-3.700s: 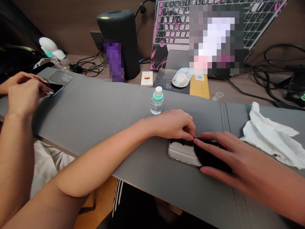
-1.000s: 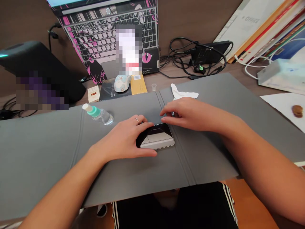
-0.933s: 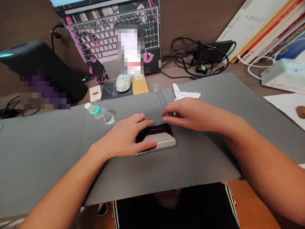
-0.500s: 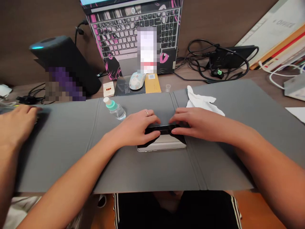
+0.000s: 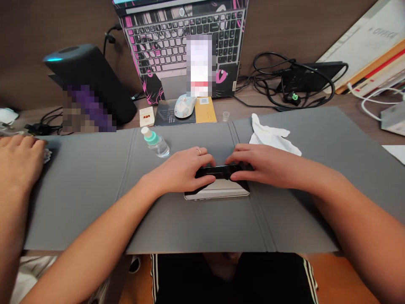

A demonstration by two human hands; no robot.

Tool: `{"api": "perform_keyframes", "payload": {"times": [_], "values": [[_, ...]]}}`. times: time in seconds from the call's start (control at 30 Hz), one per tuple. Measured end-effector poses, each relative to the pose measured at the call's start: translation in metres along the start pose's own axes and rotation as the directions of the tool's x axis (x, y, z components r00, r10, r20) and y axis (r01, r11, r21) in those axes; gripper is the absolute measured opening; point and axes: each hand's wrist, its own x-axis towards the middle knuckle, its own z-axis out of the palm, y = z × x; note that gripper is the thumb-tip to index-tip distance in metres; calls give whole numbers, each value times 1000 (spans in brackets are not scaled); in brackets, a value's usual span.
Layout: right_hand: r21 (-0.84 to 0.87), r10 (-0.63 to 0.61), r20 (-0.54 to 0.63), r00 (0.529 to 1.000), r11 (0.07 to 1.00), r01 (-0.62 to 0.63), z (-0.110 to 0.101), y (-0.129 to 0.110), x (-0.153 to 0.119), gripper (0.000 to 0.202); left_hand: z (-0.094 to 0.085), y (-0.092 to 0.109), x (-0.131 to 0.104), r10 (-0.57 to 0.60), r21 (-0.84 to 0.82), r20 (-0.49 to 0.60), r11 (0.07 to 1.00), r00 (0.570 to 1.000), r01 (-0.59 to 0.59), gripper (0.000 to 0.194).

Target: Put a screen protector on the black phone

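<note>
Grey mat: a wide grey folding desk mat [image 5: 95, 190] carries a flat black-screened, silver-edged phone [image 5: 218, 188] near the middle of its near edge.
Left hand: the left hand [image 5: 183, 171] presses on the phone's left end, fingers curled on it.
Right hand: the right hand [image 5: 264, 164] pinches its far right edge.
Around: a small clear bottle with a teal cap [image 5: 155, 143] lies near the far edge; a crumpled white cloth [image 5: 272, 135] lies by the right hand.
Left edge: another person's hand [image 5: 19, 162].
Open room: bare mat at the right corner.

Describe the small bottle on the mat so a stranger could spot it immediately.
Start at the pink-and-black laptop at the back, then drop to the grey mat. The bottle lies tipped over, just beyond the left hand. It is the only clear thing there with a teal collar and white cap.
</note>
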Motion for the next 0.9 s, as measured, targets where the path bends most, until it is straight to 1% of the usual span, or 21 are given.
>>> {"api": "perform_keyframes", "payload": {"times": [0.13, 0.4, 0.67, 0.9], "values": [[-2, -14, -3, 1000, 1000, 14, 1, 2, -1, 42, 0, -1, 0, 11, -11, -11, 1000, 1000, -11, 19], [-7, -7, 0, 1000, 1000, 7, 2, 2, 0, 41, 0, -1, 0, 9, -13, 0, 1000, 1000, -9, 21], [-9, -32, -25, 999, 999, 31, 2, 1, 0, 39, 0, -1, 0, 9, -9, -6, 1000, 1000, -9, 20], [-3, -5, -4, 1000, 1000, 5, 1, 1, -1, 40, 0, -3, 0, 24, 1, -5, 1000, 1000, -24, 23]]}}
